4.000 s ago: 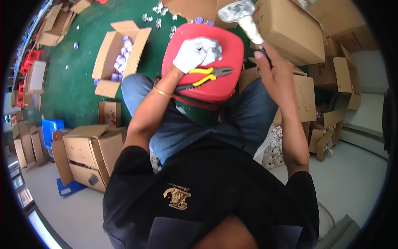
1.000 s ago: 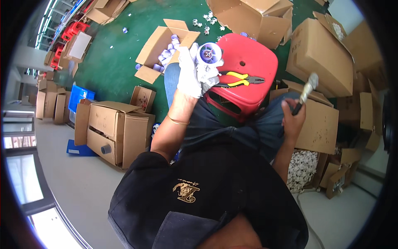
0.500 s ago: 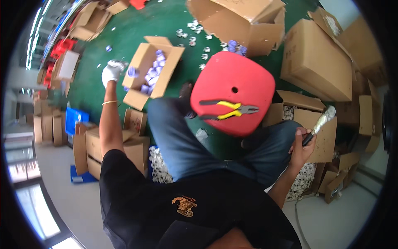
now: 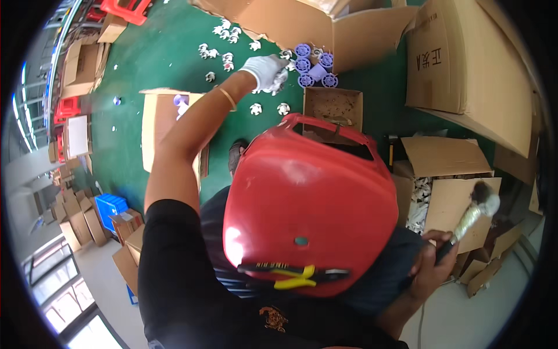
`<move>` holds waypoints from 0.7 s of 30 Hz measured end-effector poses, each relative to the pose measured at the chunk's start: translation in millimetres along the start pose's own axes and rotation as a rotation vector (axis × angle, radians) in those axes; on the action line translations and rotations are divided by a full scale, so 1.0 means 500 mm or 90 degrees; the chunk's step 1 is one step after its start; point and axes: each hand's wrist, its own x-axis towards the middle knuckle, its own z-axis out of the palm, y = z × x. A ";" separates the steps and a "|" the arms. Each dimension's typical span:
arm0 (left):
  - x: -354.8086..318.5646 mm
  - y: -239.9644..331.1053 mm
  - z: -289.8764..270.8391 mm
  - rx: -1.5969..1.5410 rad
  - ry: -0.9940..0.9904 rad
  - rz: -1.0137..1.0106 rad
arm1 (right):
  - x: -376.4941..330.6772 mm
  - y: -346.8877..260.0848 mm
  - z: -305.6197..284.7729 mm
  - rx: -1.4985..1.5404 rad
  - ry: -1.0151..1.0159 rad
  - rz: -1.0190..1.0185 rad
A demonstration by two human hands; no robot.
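Evidently, bare right hand (image 4: 433, 270) closed round black-handled, silver-wrapped hammer-like tool (image 4: 466, 223), held aside, likely out of the way. White-gloved left hand (image 4: 265, 71) near scattered white plastic parts (image 4: 256, 109); grip can't be told. Yellow-and-black metal pliers (image 4: 295, 282) on red plastic stool (image 4: 308, 200), presumably for easy reach.

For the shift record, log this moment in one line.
left hand: gloved, among white parts, grasp unclear | right hand: holds hammer-like tool | pliers: on red stool | purple parts: grouped beyond stool
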 end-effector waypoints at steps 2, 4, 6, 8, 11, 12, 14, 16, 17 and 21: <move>0.080 -0.001 0.055 0.002 0.046 0.001 | 0.008 -0.013 0.006 0.017 0.017 0.026; 0.136 0.007 0.094 0.001 0.093 0.004 | 0.017 -0.011 0.004 0.030 0.036 0.051; 0.175 0.033 0.108 -0.036 0.099 -0.045 | 0.021 -0.006 -0.004 0.026 0.015 0.036; 0.195 0.050 0.111 -0.070 0.109 -0.101 | 0.027 0.000 -0.009 0.026 -0.009 0.015; 0.204 0.064 0.130 -0.047 0.109 -0.099 | 0.036 0.012 -0.012 0.040 -0.006 0.016; 0.208 0.067 0.138 -0.038 0.111 -0.102 | 0.038 0.014 -0.013 0.046 -0.008 0.013; 0.214 0.064 0.152 -0.028 0.114 -0.102 | 0.039 0.012 -0.008 0.052 -0.007 0.010; 0.211 0.052 0.169 -0.001 0.128 -0.100 | 0.043 0.002 0.006 0.060 0.017 0.039; 0.209 0.045 0.177 0.012 0.136 -0.099 | 0.045 -0.003 0.013 0.063 0.029 0.053; 0.199 0.037 0.195 -0.002 0.139 -0.101 | 0.041 -0.013 0.022 0.058 0.052 0.068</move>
